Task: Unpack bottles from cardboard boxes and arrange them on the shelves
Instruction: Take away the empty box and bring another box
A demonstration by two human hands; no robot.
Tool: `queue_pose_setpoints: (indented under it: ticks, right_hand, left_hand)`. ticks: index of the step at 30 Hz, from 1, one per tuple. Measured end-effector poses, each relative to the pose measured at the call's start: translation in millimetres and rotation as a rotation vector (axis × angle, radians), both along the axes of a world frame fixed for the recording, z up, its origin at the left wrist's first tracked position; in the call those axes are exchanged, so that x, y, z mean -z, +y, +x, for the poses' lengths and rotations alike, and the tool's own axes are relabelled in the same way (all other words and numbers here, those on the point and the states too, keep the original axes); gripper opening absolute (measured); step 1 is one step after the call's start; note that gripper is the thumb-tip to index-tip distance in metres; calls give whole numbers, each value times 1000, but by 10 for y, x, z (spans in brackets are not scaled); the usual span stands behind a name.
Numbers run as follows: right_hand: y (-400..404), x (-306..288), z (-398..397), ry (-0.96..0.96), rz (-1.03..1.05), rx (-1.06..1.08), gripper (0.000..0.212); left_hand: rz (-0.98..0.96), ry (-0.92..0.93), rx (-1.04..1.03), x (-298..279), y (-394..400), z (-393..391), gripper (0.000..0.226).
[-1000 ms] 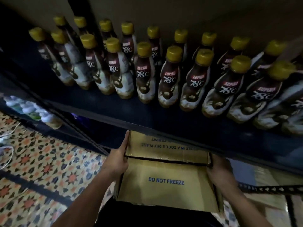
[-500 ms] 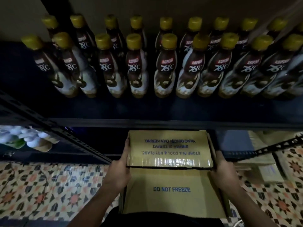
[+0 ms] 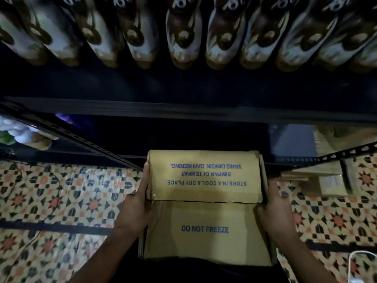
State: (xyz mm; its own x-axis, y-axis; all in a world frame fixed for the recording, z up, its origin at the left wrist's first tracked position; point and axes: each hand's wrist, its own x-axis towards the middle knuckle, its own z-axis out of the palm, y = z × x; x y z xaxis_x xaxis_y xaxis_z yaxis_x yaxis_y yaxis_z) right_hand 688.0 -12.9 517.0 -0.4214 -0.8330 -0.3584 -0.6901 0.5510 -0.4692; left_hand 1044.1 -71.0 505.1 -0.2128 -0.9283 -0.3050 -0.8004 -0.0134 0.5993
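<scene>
Dim, murky light; motion-blurred bottles [image 3: 183, 35], wide-angle edge stretch.

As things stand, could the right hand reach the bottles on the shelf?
Probably not yet: the right hand and left hand both hold the cardboard box. Nothing blocks the bottles above.
</scene>
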Motion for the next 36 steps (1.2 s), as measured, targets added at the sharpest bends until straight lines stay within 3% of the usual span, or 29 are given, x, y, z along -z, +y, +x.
queue_pose_setpoints:
  ticks: [6, 25, 32, 36]
  right_hand:
    - [145, 492, 96, -52, 59, 46, 64]
    - [-359, 4386, 42, 43, 68, 16, 49]
    - [-297, 5075, 86, 19, 42, 45, 51]
    - [-210, 5285, 140, 23, 15, 41, 43]
  left_hand:
    - [90, 6, -5, 508, 85, 53, 119]
    - [119, -15, 27, 4421, -480, -62, 128]
    - [85, -64, -38, 5124, -375, -69, 125]
    - [14, -244, -24, 5351, -281, -119, 124]
